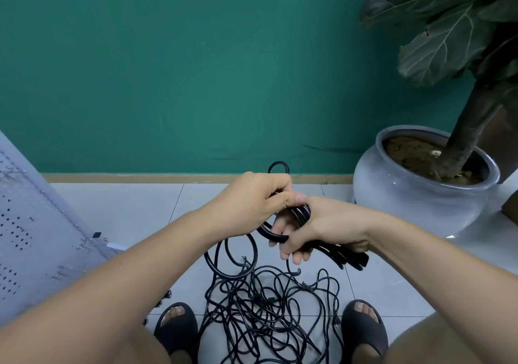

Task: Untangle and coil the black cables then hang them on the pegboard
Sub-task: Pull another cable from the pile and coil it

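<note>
Black cables [269,307] tangled between feet [176,324], pegboard [28,223] left

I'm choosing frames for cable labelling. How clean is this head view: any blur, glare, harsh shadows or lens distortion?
Head view: soft, even light with no harsh shadows; small glare spots on the grey pot; the right hand and the coiled cable it grips together with the left hand look slightly motion-blurred; the tangled cables on the floor are fairly sharp; wide-angle stretch enlarges the forearms at the bottom edge.

The pegboard [33,223] runs off the left edge, and the cable tangle [262,300] off the bottom.
</note>
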The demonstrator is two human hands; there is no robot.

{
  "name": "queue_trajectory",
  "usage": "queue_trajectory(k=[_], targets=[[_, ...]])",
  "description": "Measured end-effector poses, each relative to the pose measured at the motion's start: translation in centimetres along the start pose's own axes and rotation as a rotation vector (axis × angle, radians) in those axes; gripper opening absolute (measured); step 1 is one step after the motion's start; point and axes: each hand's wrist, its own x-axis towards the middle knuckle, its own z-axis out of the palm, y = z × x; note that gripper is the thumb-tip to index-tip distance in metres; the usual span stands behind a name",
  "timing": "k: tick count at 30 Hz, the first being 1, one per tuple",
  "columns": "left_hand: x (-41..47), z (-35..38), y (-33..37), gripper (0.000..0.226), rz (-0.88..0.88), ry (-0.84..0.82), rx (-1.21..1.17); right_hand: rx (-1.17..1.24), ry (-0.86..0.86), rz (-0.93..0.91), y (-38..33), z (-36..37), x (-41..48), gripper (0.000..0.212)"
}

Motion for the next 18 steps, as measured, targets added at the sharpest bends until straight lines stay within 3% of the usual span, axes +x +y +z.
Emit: queue_trajectory(k=[4, 7, 11, 14, 18], targets=[[-0.1, -0.4, -0.3, 0.041, -0.029, 0.006, -0.062, -0.069, 0.028, -0.017, 0.1, 1.2, 0.5, 0.013], [-0.2, -1.1, -0.1, 0.043, -0.078, 0.053, -0.243, -0.215, 0.106, -0.152, -0.4, 2.2, 0.5, 0.015], [-0.3, -3.1, 0.2, 0.064, -0.099, 0.080, -0.420, -0.201, 0.256, -0.290, -0.3, 2.9, 0.7, 0.020], [-0.7, -4.4, 0.1, 0.062, -0.045, 0.069, -0.311, -0.226, 0.383, -0.391, -0.4, 2.8, 0.8, 0.027], [-0.8, -5.3, -0.5, 0.050, 0.008, 0.093, -0.147, -0.230, 0.450, -0.408, -0.8, 1.5, 0.4, 0.020]])
